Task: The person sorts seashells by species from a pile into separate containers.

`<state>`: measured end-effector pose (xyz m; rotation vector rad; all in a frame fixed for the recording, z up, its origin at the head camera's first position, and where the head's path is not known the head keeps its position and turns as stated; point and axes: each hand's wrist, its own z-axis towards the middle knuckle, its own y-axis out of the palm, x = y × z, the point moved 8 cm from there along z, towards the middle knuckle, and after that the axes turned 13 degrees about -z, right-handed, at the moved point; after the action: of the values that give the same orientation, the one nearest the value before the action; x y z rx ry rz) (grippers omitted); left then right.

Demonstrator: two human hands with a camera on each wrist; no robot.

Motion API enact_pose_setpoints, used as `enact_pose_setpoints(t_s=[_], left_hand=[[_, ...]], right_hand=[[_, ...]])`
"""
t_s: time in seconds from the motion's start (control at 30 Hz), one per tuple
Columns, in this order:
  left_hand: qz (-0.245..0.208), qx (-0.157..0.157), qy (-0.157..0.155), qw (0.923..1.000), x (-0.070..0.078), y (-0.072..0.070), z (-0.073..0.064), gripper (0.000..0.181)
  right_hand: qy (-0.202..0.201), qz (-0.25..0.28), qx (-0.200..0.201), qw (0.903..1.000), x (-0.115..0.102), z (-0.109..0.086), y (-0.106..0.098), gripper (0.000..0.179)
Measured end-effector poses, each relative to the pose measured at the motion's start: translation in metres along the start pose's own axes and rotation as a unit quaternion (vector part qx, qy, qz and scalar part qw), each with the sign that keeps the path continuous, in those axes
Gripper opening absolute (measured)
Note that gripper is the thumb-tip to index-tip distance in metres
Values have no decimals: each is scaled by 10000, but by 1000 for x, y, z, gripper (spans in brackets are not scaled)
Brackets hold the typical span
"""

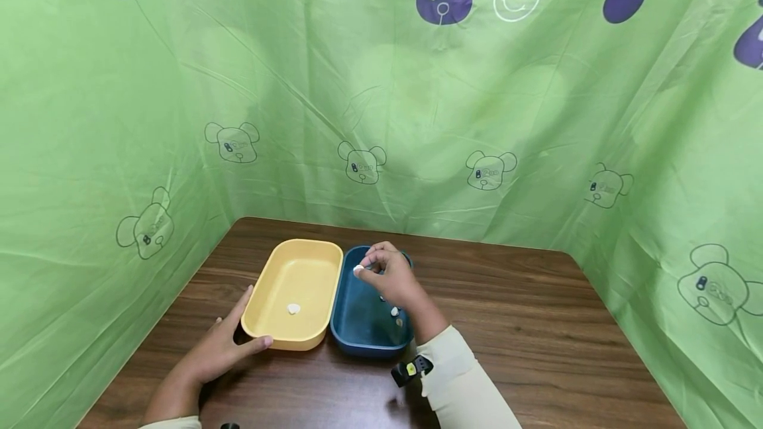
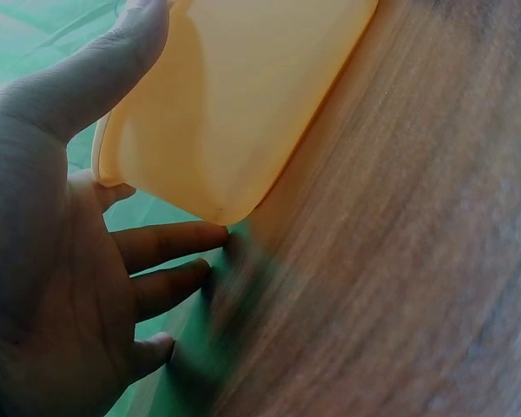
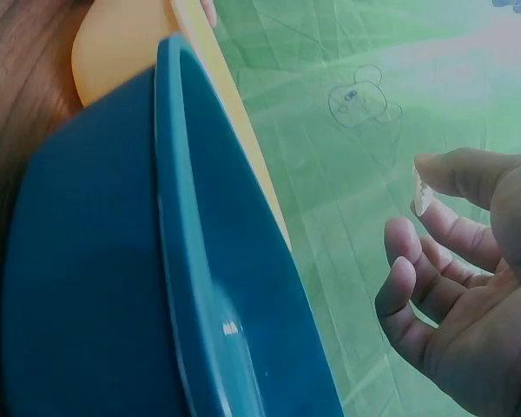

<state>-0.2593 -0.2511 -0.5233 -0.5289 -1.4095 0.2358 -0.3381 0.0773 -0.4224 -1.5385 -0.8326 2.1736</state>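
My right hand point(image 1: 390, 275) is above the blue bin point(image 1: 357, 344), pinching a small white shell point(image 1: 358, 269) between thumb and fingertip. In the right wrist view the shell point(image 3: 421, 191) shows a ridged edge, and the other fingers curl loosely beside it. Another white shell point(image 1: 293, 308) lies in the yellow bin point(image 1: 302, 341). Several small pale pieces, one of them white point(image 1: 395, 312), lie along the right side of the blue bin. My left hand point(image 1: 223, 346) touches the yellow bin's near left corner, thumb along the near side and fingers spread, fairly straight, at the left side.
The two bins stand side by side on a dark wooden table point(image 1: 507, 323). Green printed fabric point(image 1: 429, 111) hangs behind the table and at both sides. A black strap with a yellow mark point(image 1: 411, 369) is on the right wrist.
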Motion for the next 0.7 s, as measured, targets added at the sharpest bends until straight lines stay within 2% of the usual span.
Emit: enact_pose_setpoints(t_s=[0.37,0.57,0.7], left_hand=[[-50,-6,71,10000,1,0,1,117],[16,-7,72,10000,1,0,1,117],[33,1,85,10000,1,-1,1,118]], right_hand=[[-178,139,-128,9997,-22,1,28,14],[-314,-120,-277,9991,-30,-1,46,12],[-251,-275,-310,9988,-31,-1,55,12]])
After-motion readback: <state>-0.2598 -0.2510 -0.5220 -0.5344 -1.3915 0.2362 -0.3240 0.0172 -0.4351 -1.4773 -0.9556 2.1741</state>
